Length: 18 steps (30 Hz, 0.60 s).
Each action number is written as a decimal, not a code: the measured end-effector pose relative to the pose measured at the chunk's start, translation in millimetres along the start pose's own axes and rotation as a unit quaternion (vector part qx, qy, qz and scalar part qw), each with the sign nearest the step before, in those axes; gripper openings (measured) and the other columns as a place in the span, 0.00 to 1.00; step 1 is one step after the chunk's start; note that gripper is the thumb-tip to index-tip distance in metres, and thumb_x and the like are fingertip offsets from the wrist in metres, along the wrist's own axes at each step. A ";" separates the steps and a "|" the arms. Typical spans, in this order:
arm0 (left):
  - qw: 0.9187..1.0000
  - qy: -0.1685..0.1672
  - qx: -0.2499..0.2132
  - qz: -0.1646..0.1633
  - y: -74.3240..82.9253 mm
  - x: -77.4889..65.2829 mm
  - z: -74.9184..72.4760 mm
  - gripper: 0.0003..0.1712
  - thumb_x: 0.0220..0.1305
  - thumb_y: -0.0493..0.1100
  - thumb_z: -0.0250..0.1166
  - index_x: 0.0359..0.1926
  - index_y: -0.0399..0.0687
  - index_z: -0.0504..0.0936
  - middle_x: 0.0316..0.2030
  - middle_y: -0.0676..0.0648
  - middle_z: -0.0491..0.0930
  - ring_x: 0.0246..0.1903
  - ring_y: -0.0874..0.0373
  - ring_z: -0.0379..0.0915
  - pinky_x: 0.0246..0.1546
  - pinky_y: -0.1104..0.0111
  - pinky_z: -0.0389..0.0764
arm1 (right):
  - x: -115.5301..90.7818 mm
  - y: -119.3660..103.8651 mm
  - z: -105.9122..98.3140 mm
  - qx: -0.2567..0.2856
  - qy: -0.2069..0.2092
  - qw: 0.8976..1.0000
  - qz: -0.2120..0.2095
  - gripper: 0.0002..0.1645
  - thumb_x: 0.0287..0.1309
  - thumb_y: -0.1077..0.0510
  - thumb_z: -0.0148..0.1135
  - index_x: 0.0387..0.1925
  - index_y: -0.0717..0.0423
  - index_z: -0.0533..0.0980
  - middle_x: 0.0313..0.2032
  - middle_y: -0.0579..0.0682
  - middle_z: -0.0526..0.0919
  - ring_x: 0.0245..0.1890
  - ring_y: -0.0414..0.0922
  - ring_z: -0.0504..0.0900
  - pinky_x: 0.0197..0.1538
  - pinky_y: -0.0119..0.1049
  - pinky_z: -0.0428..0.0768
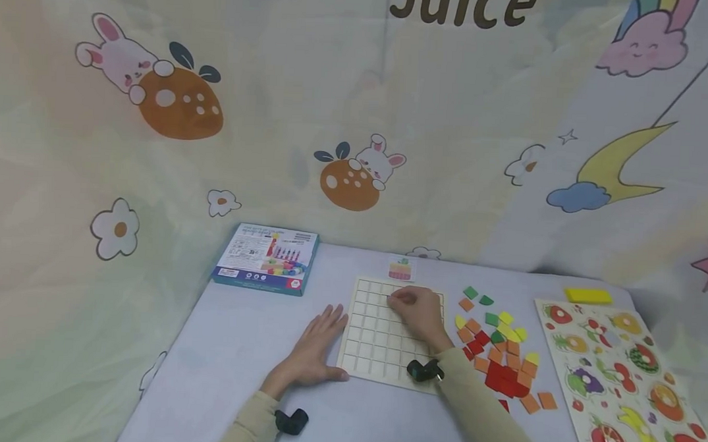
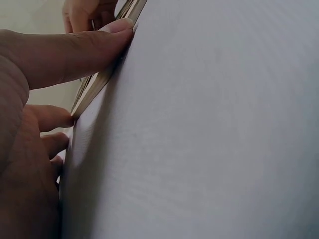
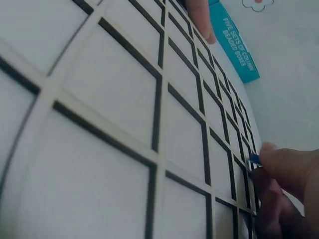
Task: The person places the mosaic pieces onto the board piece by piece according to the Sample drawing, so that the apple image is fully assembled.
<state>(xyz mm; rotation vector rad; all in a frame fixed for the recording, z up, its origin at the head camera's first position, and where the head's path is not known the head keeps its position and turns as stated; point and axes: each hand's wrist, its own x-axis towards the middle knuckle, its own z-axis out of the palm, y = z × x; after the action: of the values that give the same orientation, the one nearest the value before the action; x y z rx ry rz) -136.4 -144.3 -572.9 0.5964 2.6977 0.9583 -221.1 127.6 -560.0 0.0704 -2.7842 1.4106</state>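
Over grid board [image 1: 379,334], right hand [image 1: 418,311] pinches small blue piece [image 3: 254,159] (left hand [image 1: 315,348], fingers apart, touches edge).

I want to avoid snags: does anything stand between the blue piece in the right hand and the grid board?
Nothing visible does. The right hand pinches the blue piece right at the grid board; the left hand is at its left edge, and the loose tiles lie to its right.

Head view high, facing forward-down over counter [image 1: 236,334]; wrist views close, low (right almost grazing); head, right share grid board [image 1: 378,337].
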 end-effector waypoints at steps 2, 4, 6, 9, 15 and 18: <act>1.000 0.001 -0.001 -0.001 0.7 0.1 0.4 0.67 0.48 0.53 0.84 0.83 0.43 0.56 0.86 0.44 0.44 0.85 0.43 0.32 0.82 0.44 0.39 | 1.0 -0.9 1.8 -0.027 -0.004 1.000 -0.008 0.07 0.63 0.49 0.76 0.38 0.46 0.90 0.35 0.43 0.90 0.37 0.42 0.84 0.46 0.42 0.78; 1.000 0.003 0.001 -0.003 1.0 -0.1 0.9 0.68 0.47 0.53 0.84 0.83 0.42 0.57 0.86 0.44 0.45 0.85 0.43 0.33 0.82 0.44 0.39 | 1.4 -2.2 3.5 -0.052 -0.009 0.999 -0.014 0.07 0.63 0.47 0.76 0.38 0.44 0.89 0.35 0.42 0.90 0.36 0.41 0.83 0.45 0.42 0.78; 1.000 0.004 0.001 -0.004 1.0 -0.6 1.5 0.67 0.47 0.53 0.84 0.83 0.42 0.57 0.86 0.44 0.45 0.85 0.43 0.33 0.82 0.44 0.40 | 1.4 -4.0 5.1 -0.068 -0.011 0.997 -0.019 0.07 0.63 0.46 0.76 0.36 0.43 0.90 0.34 0.41 0.90 0.35 0.41 0.83 0.44 0.42 0.77; 1.000 0.002 0.001 -0.004 1.5 -0.9 1.8 0.67 0.48 0.54 0.84 0.83 0.42 0.57 0.86 0.44 0.45 0.85 0.43 0.34 0.82 0.44 0.40 | 0.8 -4.9 6.1 -0.086 -0.010 0.996 -0.020 0.08 0.62 0.45 0.76 0.36 0.43 0.90 0.33 0.41 0.90 0.33 0.41 0.81 0.41 0.40 0.75; 1.000 -0.001 -0.007 -0.001 2.4 -0.5 1.4 0.68 0.48 0.54 0.84 0.84 0.44 0.56 0.86 0.44 0.44 0.85 0.42 0.33 0.81 0.43 0.39 | 0.3 -4.6 4.6 -0.097 -0.021 0.995 -0.019 0.06 0.62 0.47 0.76 0.38 0.42 0.89 0.33 0.41 0.89 0.30 0.41 0.78 0.38 0.38 0.72; 1.000 0.004 -0.007 0.002 1.6 -0.6 1.6 0.68 0.47 0.53 0.84 0.83 0.42 0.56 0.86 0.43 0.45 0.85 0.40 0.34 0.81 0.41 0.40 | 1.2 -6.0 4.5 -0.095 -0.030 0.995 -0.016 0.06 0.63 0.48 0.75 0.39 0.42 0.89 0.34 0.42 0.89 0.30 0.42 0.77 0.37 0.38 0.71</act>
<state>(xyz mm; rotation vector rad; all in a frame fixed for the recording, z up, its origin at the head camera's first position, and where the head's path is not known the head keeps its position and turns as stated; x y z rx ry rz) -134.9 -142.5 -573.0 0.5971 2.6963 0.9820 -222.0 120.4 -557.7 0.1553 -2.9373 1.1478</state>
